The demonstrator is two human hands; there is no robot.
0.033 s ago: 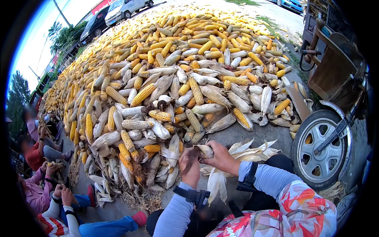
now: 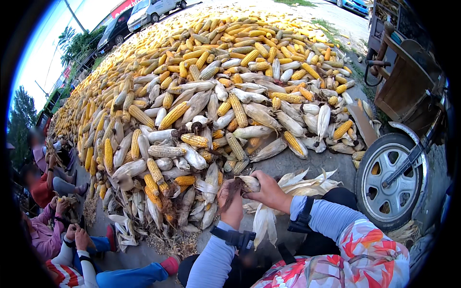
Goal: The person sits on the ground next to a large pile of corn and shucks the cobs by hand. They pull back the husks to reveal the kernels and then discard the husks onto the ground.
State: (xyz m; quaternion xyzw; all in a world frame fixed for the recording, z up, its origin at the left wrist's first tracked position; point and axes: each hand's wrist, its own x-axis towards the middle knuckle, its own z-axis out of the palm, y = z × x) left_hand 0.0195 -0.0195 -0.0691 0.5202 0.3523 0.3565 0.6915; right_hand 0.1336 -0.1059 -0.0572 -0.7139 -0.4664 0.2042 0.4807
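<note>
An ear of corn [image 2: 249,183] in pale husk is held between my two hands, close in front of my body. My left hand [image 2: 231,207] closes on its silk end, where a tuft of dark brown silk hangs over the fingers. From the other side my right hand [image 2: 270,192] grips the husk, fingers bent round it. Little of the ear itself shows. Loose dry husks [image 2: 265,222] lie below and beside my right wrist. Just beyond my hands rises a large heap of corn [image 2: 192,103], some ears bare yellow, others in husk.
A cart wheel [image 2: 391,180] stands at the right, below a wooden cart body [image 2: 406,91]. Several people sit along the left; the nearest one's blue trouser leg [image 2: 134,276] reaches toward me. Parked vehicles [image 2: 149,13] stand behind the heap. Husk scraps [image 2: 173,242] litter the ground.
</note>
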